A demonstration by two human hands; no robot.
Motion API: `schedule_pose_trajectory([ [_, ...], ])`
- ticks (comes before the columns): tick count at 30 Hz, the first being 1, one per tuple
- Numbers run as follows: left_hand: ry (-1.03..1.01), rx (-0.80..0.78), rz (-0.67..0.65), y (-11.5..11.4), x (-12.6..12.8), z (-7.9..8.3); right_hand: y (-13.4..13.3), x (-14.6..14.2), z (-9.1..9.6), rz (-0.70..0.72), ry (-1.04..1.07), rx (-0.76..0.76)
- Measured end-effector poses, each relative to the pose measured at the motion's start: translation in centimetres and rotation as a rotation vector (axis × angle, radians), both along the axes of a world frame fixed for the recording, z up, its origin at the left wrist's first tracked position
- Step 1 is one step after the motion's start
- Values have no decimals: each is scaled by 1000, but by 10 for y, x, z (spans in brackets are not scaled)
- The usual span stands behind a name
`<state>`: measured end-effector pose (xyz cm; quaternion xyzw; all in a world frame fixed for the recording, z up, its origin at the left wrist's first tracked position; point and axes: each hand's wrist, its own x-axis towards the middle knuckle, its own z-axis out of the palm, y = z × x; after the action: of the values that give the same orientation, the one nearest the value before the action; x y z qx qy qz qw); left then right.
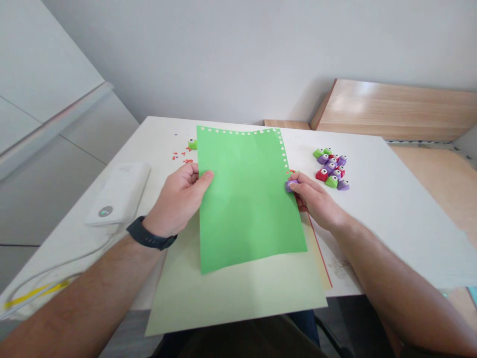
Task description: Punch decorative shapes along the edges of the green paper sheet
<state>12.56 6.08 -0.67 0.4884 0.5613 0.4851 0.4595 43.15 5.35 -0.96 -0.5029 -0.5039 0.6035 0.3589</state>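
A bright green paper sheet (248, 199) stands tilted above the table, with small punched shapes along its top and right edges. My left hand (178, 200) pinches its left edge between thumb and fingers. My right hand (315, 200) grips a small purple craft punch (291, 186) on the sheet's right edge. Under the green sheet lies a larger pale green paper sheet (238, 298), overhanging the table's near edge. A thin red-edged paper (319, 253) shows beside it.
A white table (372, 223) holds a heap of several red, green and purple craft punches (330, 169) at the right. A single green punch (192, 144) and red paper bits (182, 156) lie at the back left. A white charging device (117, 194) with a cable (44, 293) lies left.
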Motion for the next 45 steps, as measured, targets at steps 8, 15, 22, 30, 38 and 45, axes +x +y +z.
schedule_pose_trajectory([
  [8, -24, -27, 19, -2, 1, 3, -2, 4, 4, 114, -178, 221],
  [15, 1, -54, 20, -3, 1, 6, 1, 12, -2, 119, -437, 356],
  [22, 56, -87, 19, -3, 0, 8, 1, 12, 0, 180, -752, 549],
  [30, 120, -96, -15, -4, -3, 7, 2, 13, -2, 136, -773, 620],
  [38, 129, -103, 3, -2, -4, 1, 0, 13, 0, 188, -727, 687],
  [45, -65, -185, -53, -3, -1, 4, 1, 14, 0, 223, -760, 687],
])
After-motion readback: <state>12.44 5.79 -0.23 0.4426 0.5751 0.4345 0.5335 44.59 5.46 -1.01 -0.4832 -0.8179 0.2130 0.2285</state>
